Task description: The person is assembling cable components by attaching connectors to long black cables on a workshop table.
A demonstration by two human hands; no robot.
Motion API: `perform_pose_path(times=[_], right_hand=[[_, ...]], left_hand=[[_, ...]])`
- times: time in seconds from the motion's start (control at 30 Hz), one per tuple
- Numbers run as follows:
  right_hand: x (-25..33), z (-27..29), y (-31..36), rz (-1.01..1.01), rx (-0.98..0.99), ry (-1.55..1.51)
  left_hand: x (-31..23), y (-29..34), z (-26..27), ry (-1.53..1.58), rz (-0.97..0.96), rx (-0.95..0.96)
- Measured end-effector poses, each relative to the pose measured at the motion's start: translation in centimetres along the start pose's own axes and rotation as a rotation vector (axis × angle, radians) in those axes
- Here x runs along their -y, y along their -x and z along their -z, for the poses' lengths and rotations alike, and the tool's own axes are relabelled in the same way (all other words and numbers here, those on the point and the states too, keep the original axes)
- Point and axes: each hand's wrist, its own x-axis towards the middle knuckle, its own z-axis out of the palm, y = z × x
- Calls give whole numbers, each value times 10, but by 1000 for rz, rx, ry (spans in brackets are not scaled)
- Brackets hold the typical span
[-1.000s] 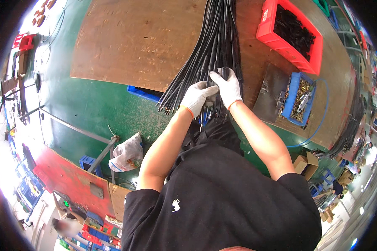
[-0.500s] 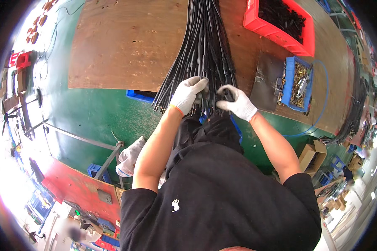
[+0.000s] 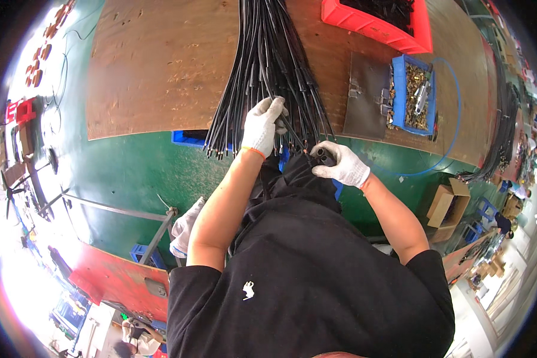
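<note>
A thick bundle of black cables (image 3: 265, 56) runs down the wooden table, its loose ends fanned out over the near edge. My left hand (image 3: 260, 126), in a white glove, is closed on one cable (image 3: 292, 132) in the middle of the fan. That cable slants down to the right toward my other hand. My right hand (image 3: 343, 167), gloved too, is closed around short black tubes (image 3: 324, 157) whose open round ends show between thumb and fingers. The cable's end lies close to these tubes; whether it touches them I cannot tell.
A red bin (image 3: 379, 28) of black parts sits at the table's far right. Nearer stands a blue bin (image 3: 404, 126) of small brass-coloured fittings, beside a dark metal plate (image 3: 364, 107). A thin blue hose (image 3: 458, 113) loops right of it. Under the table edge shows another blue bin (image 3: 188, 138).
My left hand has taken a cable that now slants out of the bundle. My right hand has lowered slightly, and the tubes' open ends have come into sight. The whole view has shifted a little.
</note>
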Motion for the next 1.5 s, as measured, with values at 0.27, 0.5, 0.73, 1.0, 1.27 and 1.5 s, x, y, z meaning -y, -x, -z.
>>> perform_pose_path(times=[0.27,0.5,0.73,1.0,1.27,1.5], right_hand=[[3,-14,-20,-123,-200,-131],[21,-20,-118,-103,-392,81],[57,-6,-213,15,-430,136],[49,3,-194,185,-223,1009],[38,17,-206,173,-493,962],[18,20,-173,154,-531,685]], left_hand=[[-10,1,-3,1,104,76],[8,3,6,-118,138,9],[11,30,20,-124,69,45],[30,19,50,-520,1,-158],[17,15,57,-1123,-395,-471],[-11,-36,90,-1593,-405,-485]])
